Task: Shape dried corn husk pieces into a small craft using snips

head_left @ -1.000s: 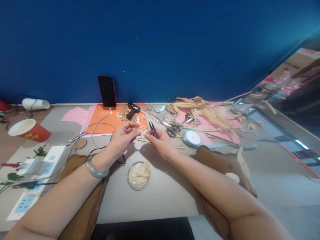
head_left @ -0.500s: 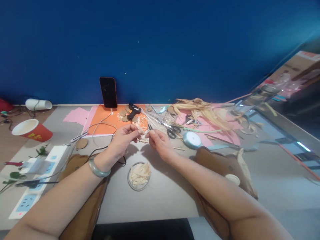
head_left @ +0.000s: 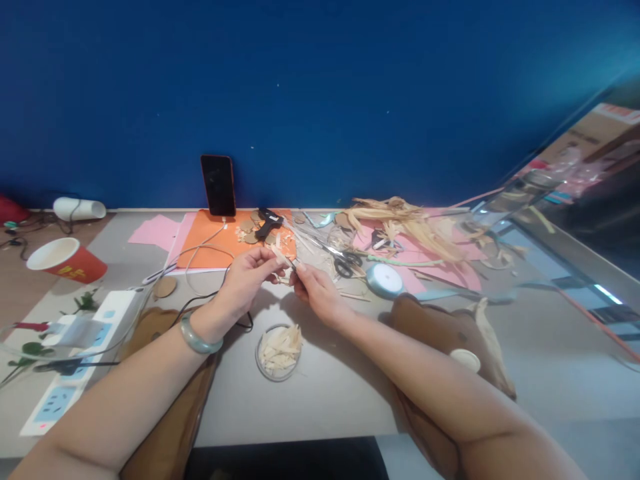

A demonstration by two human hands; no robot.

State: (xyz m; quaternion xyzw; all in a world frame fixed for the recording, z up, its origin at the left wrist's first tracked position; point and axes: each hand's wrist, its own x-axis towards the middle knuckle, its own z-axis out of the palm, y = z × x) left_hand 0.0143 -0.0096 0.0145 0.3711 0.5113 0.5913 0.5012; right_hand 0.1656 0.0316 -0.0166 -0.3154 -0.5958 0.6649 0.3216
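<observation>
My left hand [head_left: 254, 275], with a jade bangle on its wrist, pinches a small pale piece of corn husk [head_left: 280, 254] between thumb and fingers. Close beside it, my right hand [head_left: 319, 288] is closed on a thin dark tool [head_left: 293, 266], mostly hidden by the fingers; its kind is unclear. The tool's tip points at the husk piece, but I cannot tell whether they touch. Below both hands stands a round clear dish [head_left: 259, 365] filled with cut husk pieces.
Behind the hands lie a black glue gun [head_left: 269, 223], scissors [head_left: 345, 264], a ribbon spool [head_left: 384, 281] and a heap of dried husks [head_left: 400, 213]. A phone [head_left: 219, 185] leans on the blue wall. At left are a power strip [head_left: 65, 387] and a red paper cup [head_left: 75, 262].
The right hand has turned slightly, and the dark tip has swung left and down toward the husk piece. The left hand stays almost where it was.
</observation>
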